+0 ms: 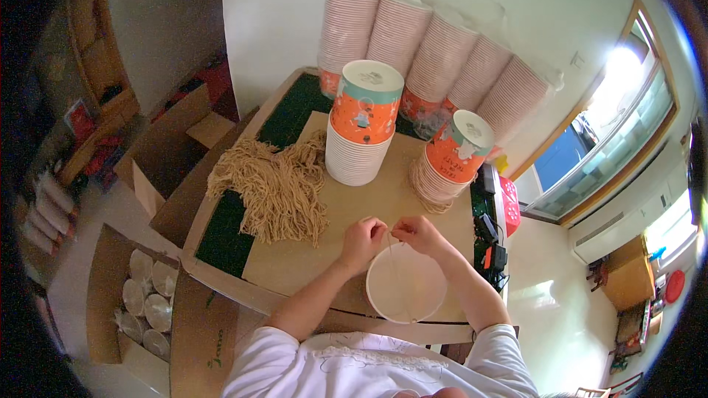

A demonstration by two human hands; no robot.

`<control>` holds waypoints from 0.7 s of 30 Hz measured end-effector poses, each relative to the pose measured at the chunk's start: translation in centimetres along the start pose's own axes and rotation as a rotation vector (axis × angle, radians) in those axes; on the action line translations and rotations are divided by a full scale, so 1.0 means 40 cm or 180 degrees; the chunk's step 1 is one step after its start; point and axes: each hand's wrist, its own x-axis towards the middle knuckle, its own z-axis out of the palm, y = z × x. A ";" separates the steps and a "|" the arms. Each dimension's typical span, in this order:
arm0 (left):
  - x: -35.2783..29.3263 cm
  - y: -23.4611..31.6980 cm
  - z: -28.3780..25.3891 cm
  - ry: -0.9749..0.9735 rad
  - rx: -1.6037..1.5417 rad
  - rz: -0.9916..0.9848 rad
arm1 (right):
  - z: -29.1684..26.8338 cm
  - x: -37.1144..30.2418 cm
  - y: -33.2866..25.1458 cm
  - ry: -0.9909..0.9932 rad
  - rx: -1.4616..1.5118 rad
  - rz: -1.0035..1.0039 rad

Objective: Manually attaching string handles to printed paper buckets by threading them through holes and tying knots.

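Observation:
Both my hands are raised over the far rim of an open white paper bucket (407, 287), which stands upright at the table's near edge. My left hand (363, 241) is closed in a pinch on a thin tan string. Just beside it, my right hand (419, 236) pinches the same string. Part of the string hangs from my fingers and seems to run down over the bucket's mouth. A loose heap of tan strings (276, 188) lies to the left of my hands.
Beyond my hands stand an upside-down stack of orange-and-teal paper buckets (365, 114) and a shorter stack (457, 151). Plastic-wrapped bucket stacks (435, 51) line the wall. Black adapters and cables (493, 247) lie at the right edge. Left on the floor, a carton (103, 295) holds wrapped stacks.

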 end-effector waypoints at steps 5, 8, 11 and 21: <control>0.028 0.008 -0.006 -0.0416 -0.1085 -0.0879 | -0.011 0.018 0.043 -0.0196 0.0527 0.0301; 0.046 0.036 -0.008 -0.0407 -0.0865 -0.0704 | -0.018 0.036 0.069 -0.0265 0.0874 0.0743; 0.057 0.034 -0.003 -0.0443 -0.0928 -0.0853 | -0.034 0.046 0.080 -0.0496 0.1256 0.0722; 0.051 -0.002 0.006 -0.1264 -0.2655 -0.2335 | -0.048 0.016 0.025 -0.0585 0.1629 0.0628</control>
